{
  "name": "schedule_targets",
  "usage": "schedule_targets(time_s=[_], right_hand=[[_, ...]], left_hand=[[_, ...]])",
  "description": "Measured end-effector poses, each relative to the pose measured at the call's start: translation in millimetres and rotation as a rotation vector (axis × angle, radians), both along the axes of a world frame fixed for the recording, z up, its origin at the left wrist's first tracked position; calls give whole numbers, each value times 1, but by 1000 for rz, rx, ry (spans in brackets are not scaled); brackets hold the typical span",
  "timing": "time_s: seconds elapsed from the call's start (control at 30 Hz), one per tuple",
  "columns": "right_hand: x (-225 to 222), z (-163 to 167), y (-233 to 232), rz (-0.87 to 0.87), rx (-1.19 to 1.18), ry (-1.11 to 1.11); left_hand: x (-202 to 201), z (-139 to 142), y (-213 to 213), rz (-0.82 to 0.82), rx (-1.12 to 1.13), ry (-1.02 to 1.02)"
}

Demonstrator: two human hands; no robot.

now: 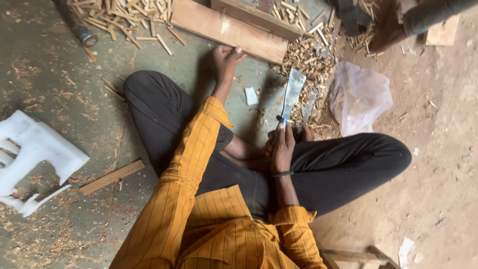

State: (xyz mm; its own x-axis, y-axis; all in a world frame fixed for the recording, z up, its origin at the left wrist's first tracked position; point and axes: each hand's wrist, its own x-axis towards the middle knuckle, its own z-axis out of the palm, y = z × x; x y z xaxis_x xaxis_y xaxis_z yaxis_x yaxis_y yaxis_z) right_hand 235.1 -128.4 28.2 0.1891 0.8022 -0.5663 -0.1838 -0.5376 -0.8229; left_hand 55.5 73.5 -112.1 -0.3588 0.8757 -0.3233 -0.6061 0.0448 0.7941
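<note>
I sit cross-legged on the floor in an orange striped shirt and dark trousers. My left hand [225,61] reaches forward and rests on the floor beside a flat wooden plank [229,31]; its fingers look curled and I cannot tell if it holds anything. My right hand [282,144] grips the blue handle of a broad metal cleaver [293,92], whose blade points away from me over a heap of wood chips [308,55]. A small pale scrap [251,95] lies between the hands.
Split wooden sticks [119,15] are piled at the top left. A white plastic stool [35,154] lies on its side at left, with a short wooden slat [112,177] near it. A clear plastic bag [358,97] sits at right on the dusty floor.
</note>
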Motion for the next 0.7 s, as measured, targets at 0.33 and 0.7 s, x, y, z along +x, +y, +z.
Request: schedule_targets(time_s=[0.33, 0.7], right_hand=[[11, 2, -7, -61, 67, -5], [3, 36, -26, -209, 329, 171]], left_hand=[[17, 26, -29, -415, -152, 643], [-39, 48, -171, -692, 520, 1402]])
